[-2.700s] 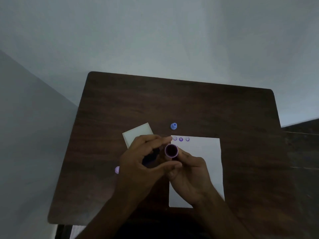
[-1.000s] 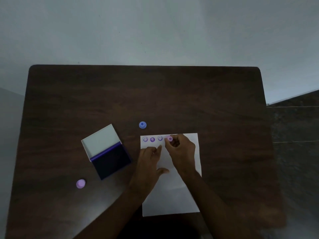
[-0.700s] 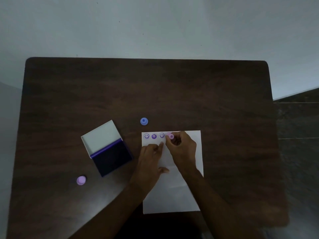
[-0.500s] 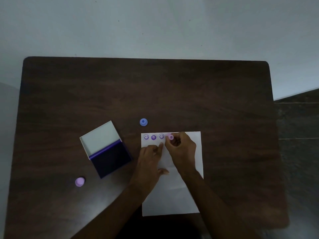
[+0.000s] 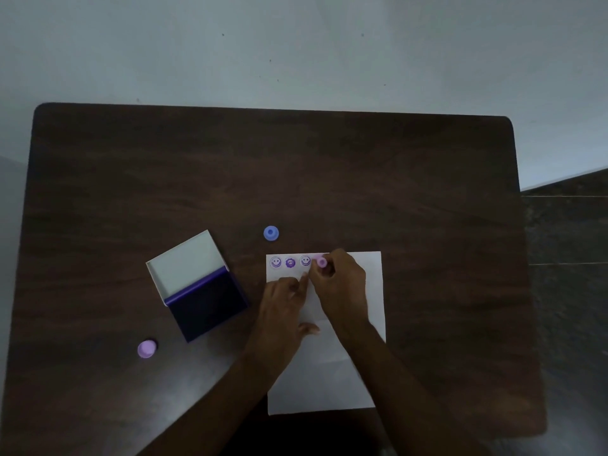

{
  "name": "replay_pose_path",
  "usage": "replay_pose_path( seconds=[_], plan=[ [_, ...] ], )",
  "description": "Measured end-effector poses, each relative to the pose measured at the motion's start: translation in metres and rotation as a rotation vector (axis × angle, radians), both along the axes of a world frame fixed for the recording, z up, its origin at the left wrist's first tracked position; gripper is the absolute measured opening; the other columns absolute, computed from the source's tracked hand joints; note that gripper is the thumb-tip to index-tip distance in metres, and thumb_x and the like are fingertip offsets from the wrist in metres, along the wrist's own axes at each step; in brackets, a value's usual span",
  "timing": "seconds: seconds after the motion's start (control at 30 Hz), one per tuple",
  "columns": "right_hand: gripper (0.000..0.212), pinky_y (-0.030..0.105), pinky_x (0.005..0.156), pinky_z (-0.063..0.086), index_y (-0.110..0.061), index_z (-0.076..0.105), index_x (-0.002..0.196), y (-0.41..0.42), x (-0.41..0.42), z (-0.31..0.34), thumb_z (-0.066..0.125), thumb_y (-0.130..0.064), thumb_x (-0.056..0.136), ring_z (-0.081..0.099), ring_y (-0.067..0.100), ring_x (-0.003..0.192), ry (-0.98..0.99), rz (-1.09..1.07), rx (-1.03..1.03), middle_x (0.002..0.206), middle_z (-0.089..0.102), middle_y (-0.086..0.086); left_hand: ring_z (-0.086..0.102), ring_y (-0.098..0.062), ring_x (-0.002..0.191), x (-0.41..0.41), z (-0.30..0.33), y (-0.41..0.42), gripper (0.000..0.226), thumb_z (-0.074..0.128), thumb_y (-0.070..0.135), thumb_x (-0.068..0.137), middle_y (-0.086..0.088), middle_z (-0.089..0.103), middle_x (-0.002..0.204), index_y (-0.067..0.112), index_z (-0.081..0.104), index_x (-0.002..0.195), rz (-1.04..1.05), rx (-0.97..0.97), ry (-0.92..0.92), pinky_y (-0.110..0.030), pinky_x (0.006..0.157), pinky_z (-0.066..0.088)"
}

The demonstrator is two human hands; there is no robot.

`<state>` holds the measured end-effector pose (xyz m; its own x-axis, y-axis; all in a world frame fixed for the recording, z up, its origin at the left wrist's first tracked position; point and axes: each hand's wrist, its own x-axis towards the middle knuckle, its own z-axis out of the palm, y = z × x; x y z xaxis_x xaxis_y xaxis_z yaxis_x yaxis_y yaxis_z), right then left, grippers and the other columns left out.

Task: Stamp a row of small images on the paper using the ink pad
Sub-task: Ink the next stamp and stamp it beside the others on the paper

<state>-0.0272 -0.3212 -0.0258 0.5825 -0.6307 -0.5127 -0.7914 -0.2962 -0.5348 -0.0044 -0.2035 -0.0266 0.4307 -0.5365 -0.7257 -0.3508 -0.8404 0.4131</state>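
Observation:
A white sheet of paper (image 5: 365,324) lies on the dark wooden table (image 5: 329,179). Along its top edge runs a row of three purple stamped images (image 5: 290,262). My right hand (image 5: 340,284) pinches a small pink-purple stamp (image 5: 321,261) and holds it down on the paper just right of the third image. My left hand (image 5: 283,307) rests flat on the paper's left part, fingers spread, index tip near the stamp. The open ink pad (image 5: 200,291) sits left of the paper, white lid raised, dark pad facing up.
A blue stamp (image 5: 271,233) stands on the table just above the paper's top left corner. A pink-purple cap or stamp (image 5: 146,349) lies near the front left. The table's far edge meets a pale wall; dark floor shows at the right.
2.7 s ago both hands held the stamp up near the ink pad. Since then the right hand brought it down onto the paper beside the third image and has stayed there.

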Motion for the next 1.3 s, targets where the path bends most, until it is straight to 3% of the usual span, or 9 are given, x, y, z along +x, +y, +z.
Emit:
replay_pose_path(
  seconds=[0.13,0.3,0.43,0.97,1.3],
  plan=[
    [0.024,0.028,0.085,0.048,-0.014,0.055,0.106,0.000,0.012,0.012,0.057,-0.031,0.089,0.059,0.016,0.094,0.106,0.129,-0.050,0.107,0.065,0.007,0.020,-0.020,0.140,-0.003,0.000,0.002,0.089,0.062,0.054,0.079,-0.004,0.023,0.153,0.019,0.017,0.148,-0.025,-0.049,-0.113,-0.031,0.115,0.012],
    [0.049,0.034,0.095,0.046,-0.013,0.045,0.126,0.005,0.027,0.025,0.065,-0.029,0.084,0.054,0.023,0.115,0.242,0.290,-0.088,0.126,0.057,0.009,0.023,-0.021,0.137,-0.004,0.000,0.004,0.083,0.064,0.052,0.079,-0.003,0.029,0.150,0.020,0.027,0.145,-0.039,-0.090,-0.164,-0.033,0.114,0.016],
    [0.052,0.033,0.094,0.047,-0.012,0.045,0.126,0.007,0.033,0.029,0.069,-0.028,0.082,0.054,0.024,0.114,0.312,0.339,-0.100,0.127,0.057,0.010,0.026,-0.022,0.136,-0.006,0.002,0.005,0.081,0.067,0.045,0.079,-0.005,0.033,0.149,0.017,0.029,0.145,0.029,-0.138,-0.159,-0.032,0.113,0.017],
    [0.054,0.032,0.098,0.045,-0.012,0.044,0.126,0.011,0.031,0.029,0.068,-0.031,0.082,0.055,0.024,0.113,0.315,0.357,-0.102,0.128,0.057,0.010,0.027,-0.016,0.136,-0.010,0.000,0.007,0.073,0.061,0.049,0.082,0.000,0.035,0.148,0.018,0.034,0.142,-0.016,-0.171,-0.210,-0.027,0.113,0.017],
    [0.056,0.032,0.097,0.045,-0.010,0.044,0.126,0.009,0.030,0.028,0.069,-0.031,0.081,0.055,0.025,0.113,0.332,0.422,-0.149,0.127,0.057,0.011,0.030,-0.017,0.135,-0.014,-0.007,0.007,0.071,0.060,0.048,0.083,-0.001,0.035,0.148,0.018,0.034,0.142,-0.006,-0.169,-0.216,-0.031,0.113,0.021]
  ],
)
